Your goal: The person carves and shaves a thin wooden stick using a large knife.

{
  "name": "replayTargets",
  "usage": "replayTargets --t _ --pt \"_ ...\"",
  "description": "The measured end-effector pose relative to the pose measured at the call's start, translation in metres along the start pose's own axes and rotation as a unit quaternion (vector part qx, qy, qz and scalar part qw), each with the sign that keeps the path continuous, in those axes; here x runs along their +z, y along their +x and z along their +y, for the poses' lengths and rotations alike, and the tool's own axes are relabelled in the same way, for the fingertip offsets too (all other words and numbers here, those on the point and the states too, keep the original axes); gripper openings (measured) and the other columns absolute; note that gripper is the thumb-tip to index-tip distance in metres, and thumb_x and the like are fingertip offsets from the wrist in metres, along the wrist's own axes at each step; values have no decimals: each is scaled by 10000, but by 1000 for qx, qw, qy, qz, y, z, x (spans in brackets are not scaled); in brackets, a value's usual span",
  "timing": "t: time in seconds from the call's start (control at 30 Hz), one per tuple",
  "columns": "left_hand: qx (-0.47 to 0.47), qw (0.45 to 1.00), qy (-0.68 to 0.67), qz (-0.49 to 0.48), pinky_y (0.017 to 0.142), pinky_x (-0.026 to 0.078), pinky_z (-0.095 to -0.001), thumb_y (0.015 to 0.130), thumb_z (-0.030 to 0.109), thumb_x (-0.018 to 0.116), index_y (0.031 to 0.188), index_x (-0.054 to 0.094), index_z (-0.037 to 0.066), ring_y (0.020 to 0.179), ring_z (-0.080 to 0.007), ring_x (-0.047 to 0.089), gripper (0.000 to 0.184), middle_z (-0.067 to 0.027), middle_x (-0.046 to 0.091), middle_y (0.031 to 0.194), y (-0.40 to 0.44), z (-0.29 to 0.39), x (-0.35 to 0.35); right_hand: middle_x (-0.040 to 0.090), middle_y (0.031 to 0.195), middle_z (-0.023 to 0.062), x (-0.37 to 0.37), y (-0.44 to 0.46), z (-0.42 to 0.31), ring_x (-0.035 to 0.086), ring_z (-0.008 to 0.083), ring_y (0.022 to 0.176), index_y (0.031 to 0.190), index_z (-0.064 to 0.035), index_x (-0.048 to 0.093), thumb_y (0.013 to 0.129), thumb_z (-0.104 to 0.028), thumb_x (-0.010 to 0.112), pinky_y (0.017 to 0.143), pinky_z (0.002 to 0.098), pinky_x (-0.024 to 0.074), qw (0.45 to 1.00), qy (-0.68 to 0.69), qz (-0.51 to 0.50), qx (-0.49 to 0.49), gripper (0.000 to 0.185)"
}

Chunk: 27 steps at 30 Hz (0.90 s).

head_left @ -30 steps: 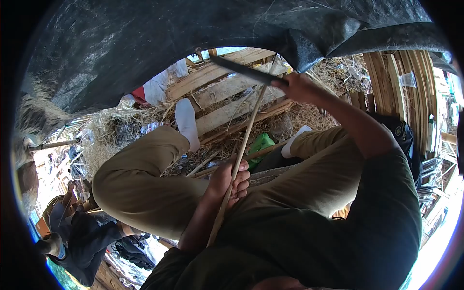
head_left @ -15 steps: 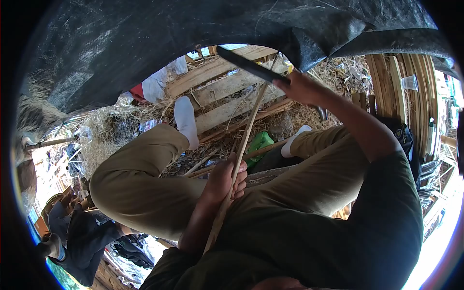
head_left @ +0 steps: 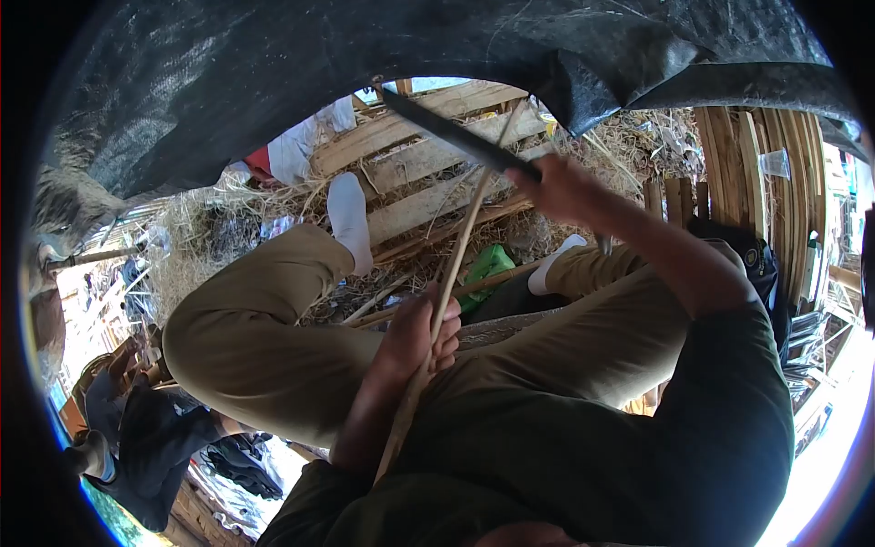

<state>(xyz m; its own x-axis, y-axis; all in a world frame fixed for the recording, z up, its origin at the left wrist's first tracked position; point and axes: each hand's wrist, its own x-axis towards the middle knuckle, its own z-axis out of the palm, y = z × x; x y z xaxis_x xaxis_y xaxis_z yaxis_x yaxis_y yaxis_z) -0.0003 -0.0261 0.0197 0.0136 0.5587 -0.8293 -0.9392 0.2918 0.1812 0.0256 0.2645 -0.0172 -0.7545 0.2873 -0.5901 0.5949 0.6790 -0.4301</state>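
Note:
My left hand (head_left: 424,335) is closed around a long, thin wooden stick (head_left: 463,234) in front of my belly. The stick's lower end runs back along my left forearm, and its far end points up and slightly right towards the pallet. In my right hand (head_left: 567,190) is a large machete (head_left: 456,135) with a long dark blade. Its tip points up and to the left. The blade crosses the stick's upper part, apparently against it. The handle is mostly hidden by my fingers, with a curved end showing below them.
A wooden pallet (head_left: 401,217) and straw (head_left: 210,246) lie beyond my feet. Black plastic sheeting (head_left: 273,82) hangs low overhead. Near my feet is a green plastic bag (head_left: 489,273). Upright planks (head_left: 729,169) stand at the right. Another person's dark-clothed leg (head_left: 159,447) shows at lower left.
My right hand has moved down a little towards me, carrying the machete along the stick. The left hand still grips the stick, which has shifted only slightly.

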Motion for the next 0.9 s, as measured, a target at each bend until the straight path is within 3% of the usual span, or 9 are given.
replayTargets --t 0.03,0.13,0.3,0.4,0.43,0.67,0.73,0.8,0.9 --pt "-14 1000 -25 3 362 215 -218 1024 592 391 788 427 182 377 -50 226 474 74 284 519 0 1 -1 611 578 101 18 -8 -3 616 195 487 928 40 676 999 -505 546 463 376 489 995 -5 39 -87 565" --pt "-11 999 -49 -13 353 209 -219 1028 572 400 783 429 182 364 -55 232 461 76 283 499 2 0 -2 608 574 91 6 -6 -2 606 184 474 919 31 680 1008 -480 543 451 361 479 996 66 -25 -56 536" --pt "-7 999 -26 -16 362 209 -221 1043 520 383 787 432 179 371 -49 241 430 76 296 513 -2 2 2 604 570 95 -12 23 19 603 170 482 901 16 677 1014 -454 544 446 370 459 997 61 45 -14 501" --pt "-9 999 -30 -9 371 215 -221 1049 497 365 786 431 175 381 -47 249 421 75 301 529 -4 5 -2 608 576 99 12 -10 -14 612 182 496 927 16 674 1011 -470 538 463 375 472 998 41 -33 -15 512" --pt "-10 999 -33 -4 372 218 -221 1051 493 359 785 430 175 382 -48 251 421 75 302 530 -4 5 -3 620 590 93 21 -14 -13 622 188 503 946 7 666 1009 -503 519 465 379 488 987 5 47 -151 535" --pt "20 1000 -5 -3 377 214 -221 1050 515 359 790 428 176 389 -47 251 433 77 296 529 -7 4 1 606 575 69 -21 30 19 589 150 470 912 1 675 1006 -527 512 400 350 462 999 20 24 -7 560" --pt "17 1000 0 -7 378 210 -221 1049 539 351 795 429 180 390 -45 244 447 81 296 534 -7 5 1 610 577 73 4 15 13 592 145 469 933 2 684 1011 -506 517 390 350 453 997 -15 67 -26 540" --pt "13 1000 -3 -2 384 208 -223 1048 557 337 796 430 182 394 -43 239 460 87 292 541 -5 5 -2 606 571 70 30 -8 6 598 152 474 951 -13 684 1010 -499 522 411 360 464 975 -73 67 -201 516" --pt "13 1000 3 -2 394 204 -223 1048 563 331 792 430 184 400 -41 235 468 92 287 549 -2 4 -3 618 582 81 16 -22 -24 620 172 493 954 -16 679 1005 -517 520 440 373 483 990 64 -63 -106 528"
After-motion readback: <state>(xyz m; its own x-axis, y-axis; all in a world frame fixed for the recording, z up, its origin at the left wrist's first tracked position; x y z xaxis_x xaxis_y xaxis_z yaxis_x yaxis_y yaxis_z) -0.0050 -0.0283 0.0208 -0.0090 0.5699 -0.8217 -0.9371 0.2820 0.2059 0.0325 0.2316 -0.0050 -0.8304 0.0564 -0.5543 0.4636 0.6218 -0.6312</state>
